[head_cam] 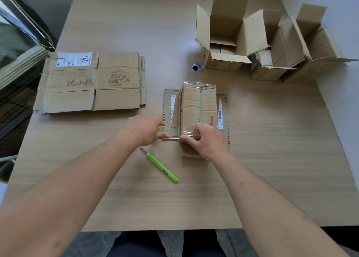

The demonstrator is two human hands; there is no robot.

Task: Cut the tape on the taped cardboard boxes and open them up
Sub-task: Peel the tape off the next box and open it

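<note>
A small cardboard box [194, 109] lies in the middle of the table, its flaps spread flat to left and right and shiny clear tape along its near and far edges. My left hand [147, 129] pinches the near corner of the left flap. My right hand [208, 140] grips the near end of the raised middle panel, thumb on the taped edge. A green utility knife [162, 167] lies on the table just in front of the box, blade end pointing towards my left hand, and neither hand touches it.
A stack of flattened cardboard boxes [91, 83] lies at the left. Three opened boxes [252, 43] stand upright at the back right. A round cable grommet [197, 67] sits in the wooden table [272, 159].
</note>
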